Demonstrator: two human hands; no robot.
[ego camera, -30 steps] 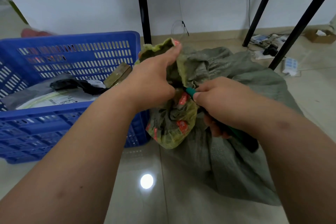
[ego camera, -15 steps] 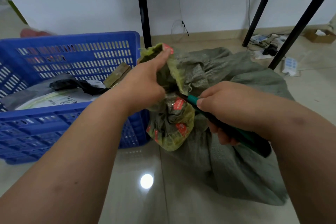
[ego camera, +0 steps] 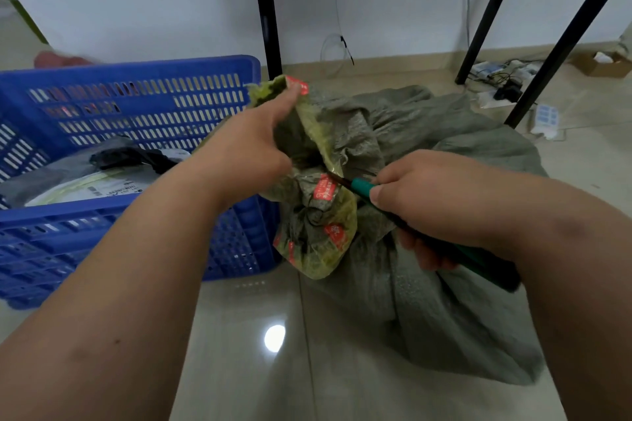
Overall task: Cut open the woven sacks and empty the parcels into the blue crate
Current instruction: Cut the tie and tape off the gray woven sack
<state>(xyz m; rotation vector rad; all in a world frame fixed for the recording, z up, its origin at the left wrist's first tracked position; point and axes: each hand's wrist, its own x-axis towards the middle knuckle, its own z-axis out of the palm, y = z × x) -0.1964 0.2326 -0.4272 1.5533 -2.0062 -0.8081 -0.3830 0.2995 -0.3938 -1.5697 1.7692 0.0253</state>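
Observation:
A grey-green woven sack [ego camera: 441, 284] lies bulging on the tiled floor, right of centre. Its neck is a bunched yellow-green end with red tape labels [ego camera: 318, 215]. My left hand [ego camera: 246, 154] grips the top of that bunched end and holds it up. My right hand [ego camera: 434, 202] is closed on a green-handled cutter [ego camera: 362, 187], whose dark tip touches the tied neck. The blue crate [ego camera: 136, 113] stands at the left, right next to the sack, with grey and white parcels [ego camera: 85, 184] inside.
Black metal table legs [ego camera: 268, 10] rise behind the crate and at the back right. Cables, a power strip and a small cardboard box [ego camera: 598, 63] lie on the floor by the wall. A white wall closes off the far side.
My right hand has drawn back to the right, so the cutter's green handle and dark tip now show. My left hand has shifted left and pulled the sack's neck with it.

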